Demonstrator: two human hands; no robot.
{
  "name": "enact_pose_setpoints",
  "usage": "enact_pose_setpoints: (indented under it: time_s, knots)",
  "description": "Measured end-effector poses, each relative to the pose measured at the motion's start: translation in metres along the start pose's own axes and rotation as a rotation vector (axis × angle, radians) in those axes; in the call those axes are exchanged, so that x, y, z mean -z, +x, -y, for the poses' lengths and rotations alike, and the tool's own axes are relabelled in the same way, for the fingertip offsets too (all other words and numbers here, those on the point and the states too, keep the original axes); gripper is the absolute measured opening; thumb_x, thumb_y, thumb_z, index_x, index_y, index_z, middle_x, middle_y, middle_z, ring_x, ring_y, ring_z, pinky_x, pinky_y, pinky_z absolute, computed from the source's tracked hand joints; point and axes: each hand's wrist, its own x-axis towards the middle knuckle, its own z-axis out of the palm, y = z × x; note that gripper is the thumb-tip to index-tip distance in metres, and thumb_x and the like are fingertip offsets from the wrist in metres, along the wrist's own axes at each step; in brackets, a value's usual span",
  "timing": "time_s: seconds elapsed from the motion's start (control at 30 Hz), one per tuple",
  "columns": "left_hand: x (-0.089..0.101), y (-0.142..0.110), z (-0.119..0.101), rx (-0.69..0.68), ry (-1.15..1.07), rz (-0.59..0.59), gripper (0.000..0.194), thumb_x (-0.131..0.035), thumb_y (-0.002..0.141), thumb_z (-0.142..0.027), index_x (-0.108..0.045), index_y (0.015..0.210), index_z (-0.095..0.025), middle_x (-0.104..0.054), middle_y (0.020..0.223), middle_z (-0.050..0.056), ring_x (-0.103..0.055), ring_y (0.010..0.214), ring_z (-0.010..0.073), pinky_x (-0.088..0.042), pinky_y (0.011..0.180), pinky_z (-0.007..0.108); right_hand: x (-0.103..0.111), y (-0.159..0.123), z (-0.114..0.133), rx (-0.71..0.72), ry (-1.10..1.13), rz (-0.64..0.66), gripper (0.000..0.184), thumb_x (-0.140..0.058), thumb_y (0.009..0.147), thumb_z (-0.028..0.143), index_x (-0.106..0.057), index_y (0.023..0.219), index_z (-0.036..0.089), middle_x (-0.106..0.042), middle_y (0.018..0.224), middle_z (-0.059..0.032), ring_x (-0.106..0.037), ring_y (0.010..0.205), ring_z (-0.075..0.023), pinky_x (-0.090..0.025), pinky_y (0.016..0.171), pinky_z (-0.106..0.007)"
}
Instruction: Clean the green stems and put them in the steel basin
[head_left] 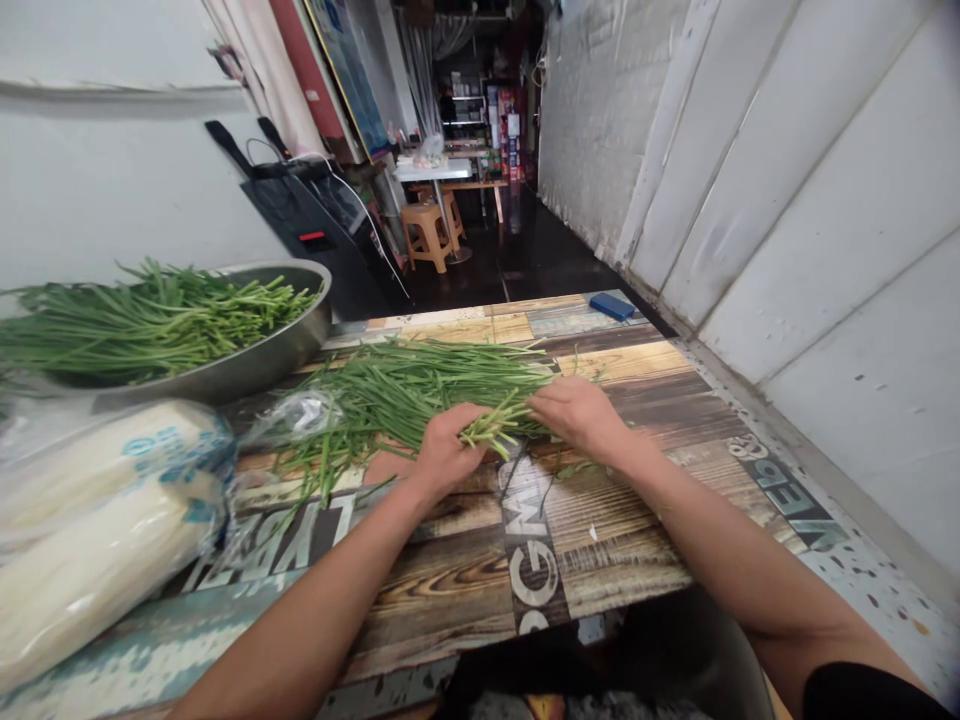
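A loose pile of garlic chives [420, 385] lies across the wood-patterned table, its stalk ends toward the right. My left hand [448, 440] is closed around a small bunch of chives, whose pale cut ends [496, 425] stick out past the thumb. At the right end of the pile, my right hand [577, 415] has its fingers curled onto stalk ends; its fingertips are partly hidden. Both hands are close together, just above the tabletop [630, 520].
A metal basin [300, 335] heaped with more green stalks [180, 315] stands at the left. Nearer, plastic-wrapped white packages [112, 540] lie beside a crumpled clear bag [304, 412]. A small blue box [612, 306] is at the far edge. Stools [427, 235] and a white table [435, 170] stand beyond.
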Motion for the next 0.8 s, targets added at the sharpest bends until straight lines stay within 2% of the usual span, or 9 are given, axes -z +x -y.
enact_pose_setpoints:
  time_s: [0.07,0.13,0.2,0.33,0.43,0.53,0.67,0.73,0.8]
  knots:
    - [0.001,0.001,-0.001,0.002,0.008,0.001,0.014,-0.055,0.081,-0.020,-0.069,0.081,-0.016,-0.069,0.076,0.004,-0.061,0.070,0.0135,-0.048,0.068,0.024,0.001,0.001,0.000,-0.016,0.152,0.004,0.030,-0.046,0.094,0.035,-0.068,0.085,0.017,-0.067,0.080,-0.0083,-0.058,0.076,-0.0173,-0.043,0.072,-0.030]
    - [0.001,0.002,-0.004,0.022,0.012,-0.011,0.014,-0.056,0.081,-0.020,-0.069,0.079,-0.015,-0.069,0.076,0.004,-0.061,0.070,0.0131,-0.047,0.068,0.024,0.001,0.002,0.003,-0.092,0.381,-0.025,0.030,-0.049,0.093,0.037,-0.070,0.084,0.017,-0.069,0.082,-0.0074,-0.060,0.079,-0.0172,-0.045,0.074,-0.030]
    - [0.001,0.003,-0.007,0.033,0.001,-0.032,0.013,-0.056,0.081,-0.019,-0.068,0.079,-0.015,-0.069,0.076,0.004,-0.061,0.070,0.0129,-0.047,0.068,0.023,-0.002,0.003,0.011,-0.260,0.636,-0.060,0.029,-0.054,0.088,0.041,-0.071,0.083,0.017,-0.070,0.081,-0.0054,-0.062,0.077,-0.0167,-0.047,0.073,-0.029]
    - [0.000,0.003,-0.011,0.033,-0.013,-0.070,0.013,-0.056,0.081,-0.019,-0.069,0.080,-0.014,-0.069,0.076,0.004,-0.061,0.069,0.0129,-0.048,0.067,0.023,-0.011,0.005,0.025,-0.655,1.081,-0.113,0.031,-0.066,0.076,0.047,-0.072,0.076,0.017,-0.066,0.065,-0.0011,-0.058,0.062,-0.0134,-0.048,0.062,-0.028]
    - [-0.001,0.001,-0.009,0.057,0.015,-0.106,0.012,-0.058,0.079,-0.021,-0.068,0.077,-0.015,-0.068,0.072,0.003,-0.060,0.066,0.0128,-0.048,0.065,0.023,-0.011,0.006,0.019,-0.790,1.269,-0.251,0.033,-0.072,0.067,0.048,-0.071,0.078,0.017,-0.068,0.072,-0.0031,-0.058,0.062,-0.0123,-0.047,0.058,-0.026]
    - [-0.002,-0.001,-0.005,0.110,0.048,-0.152,0.013,-0.059,0.079,-0.022,-0.069,0.078,-0.015,-0.068,0.072,0.002,-0.060,0.066,0.0132,-0.047,0.063,0.023,0.001,0.005,-0.002,-0.839,1.155,-0.369,0.033,-0.074,0.064,0.048,-0.070,0.073,0.016,-0.069,0.074,-0.0047,-0.052,0.057,-0.0098,-0.042,0.054,-0.024]
    - [-0.004,-0.001,-0.003,0.133,0.039,-0.134,0.015,-0.059,0.080,-0.024,-0.069,0.076,-0.015,-0.069,0.073,0.003,-0.060,0.067,0.0131,-0.047,0.064,0.023,0.016,0.003,-0.013,-0.828,0.910,-0.391,0.043,-0.072,0.067,0.051,-0.052,0.049,0.017,-0.054,0.051,0.0009,-0.040,0.048,-0.0077,-0.034,0.048,-0.024]
    - [-0.004,0.000,-0.004,0.122,0.033,-0.108,0.016,-0.058,0.080,-0.025,-0.068,0.074,-0.015,-0.068,0.072,0.003,-0.060,0.066,0.0130,-0.048,0.064,0.023,0.015,0.002,-0.004,-0.730,0.819,-0.336,0.041,-0.068,0.072,0.050,-0.051,0.054,0.017,-0.052,0.053,0.0023,-0.042,0.050,-0.0084,-0.035,0.050,-0.023]
    - [-0.003,0.000,-0.005,0.100,0.038,-0.085,0.016,-0.057,0.080,-0.025,-0.068,0.074,-0.015,-0.068,0.072,0.003,-0.060,0.066,0.0132,-0.048,0.065,0.023,0.010,0.003,0.009,-0.575,0.744,-0.228,0.029,-0.066,0.076,0.045,-0.060,0.071,0.017,-0.060,0.067,0.0006,-0.048,0.057,-0.0097,-0.039,0.055,-0.024]
